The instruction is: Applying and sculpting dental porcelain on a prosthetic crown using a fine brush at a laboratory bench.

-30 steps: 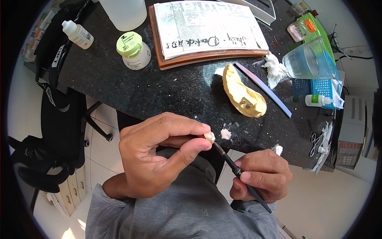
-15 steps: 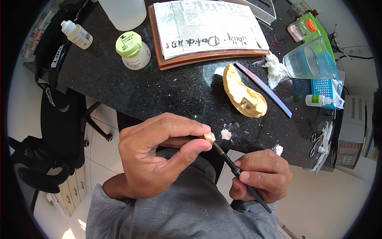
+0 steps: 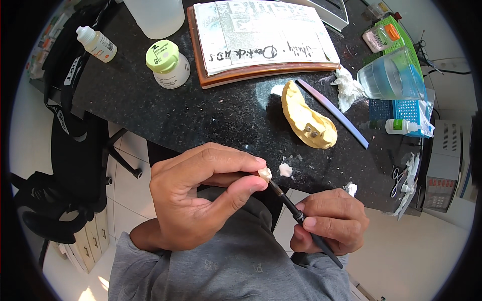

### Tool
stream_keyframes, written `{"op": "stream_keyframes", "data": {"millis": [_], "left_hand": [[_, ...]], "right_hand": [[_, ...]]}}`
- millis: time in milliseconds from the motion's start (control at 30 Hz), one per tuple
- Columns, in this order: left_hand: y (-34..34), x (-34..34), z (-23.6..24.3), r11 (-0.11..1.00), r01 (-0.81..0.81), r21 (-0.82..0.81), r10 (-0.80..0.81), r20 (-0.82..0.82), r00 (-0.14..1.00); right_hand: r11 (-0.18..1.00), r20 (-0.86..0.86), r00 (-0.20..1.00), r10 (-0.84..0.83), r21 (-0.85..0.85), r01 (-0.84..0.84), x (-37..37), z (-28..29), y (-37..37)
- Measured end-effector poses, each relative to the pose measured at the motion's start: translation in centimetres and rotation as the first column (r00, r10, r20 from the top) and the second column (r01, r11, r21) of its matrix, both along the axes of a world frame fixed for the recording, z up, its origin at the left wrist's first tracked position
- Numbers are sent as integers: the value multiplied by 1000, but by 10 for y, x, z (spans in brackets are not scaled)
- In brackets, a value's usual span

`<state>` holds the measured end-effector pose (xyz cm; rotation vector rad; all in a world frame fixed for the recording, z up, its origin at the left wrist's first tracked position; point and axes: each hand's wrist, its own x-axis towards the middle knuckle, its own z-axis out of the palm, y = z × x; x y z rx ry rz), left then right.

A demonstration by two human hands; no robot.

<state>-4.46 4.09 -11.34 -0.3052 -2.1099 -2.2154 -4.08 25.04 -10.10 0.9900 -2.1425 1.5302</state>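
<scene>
Between thumb and fingertips, my left hand (image 3: 206,193) pinches a small, cream-white dental crown (image 3: 265,174). My right hand (image 3: 334,220) grips a slim black brush (image 3: 288,204), its thin tip touching or almost touching the crown's lower right side. Beyond the hands, a yellow dental cast (image 3: 301,115) lies on the dark speckled counter, with two small dark grey stumps in its near end. A flat pink-to-blue nail file (image 3: 334,114) lies close to the cast's right. A small whitish smear of material (image 3: 285,169) is on the counter just past the crown.
At the back stands a wood-framed board (image 3: 261,40) covered with paper. Left of it are a green-lidded jar (image 3: 168,64) and a dropper bottle (image 3: 97,44). To the right are crumpled tissue (image 3: 347,89), a glass of liquid (image 3: 391,75), a blue basket (image 3: 405,111) and scissors (image 3: 396,181).
Almost nothing differs. The crown and the brush tip appear very slightly shifted; both hands keep their grips in the same place.
</scene>
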Motion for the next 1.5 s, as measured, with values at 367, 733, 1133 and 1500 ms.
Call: {"op": "stream_keyframes", "data": {"millis": [367,733,1133,1500], "left_hand": [[0,0,0,1000,3,8,-3,-1,1000],[0,0,0,1000,6,19,-6,2,1000],[2,3,-7,995,3,101,-4,5,1000],[-1,5,-2,982,11,187,-19,42,999]], "right_hand": [[1000,10,1000,-12,29,11,0,3,0],[1000,11,1000,-20,12,20,2,2,1],[984,307,941,-143,-56,168,10,14,24],[980,337,924,-182,145,140,-5,22,20]]}}
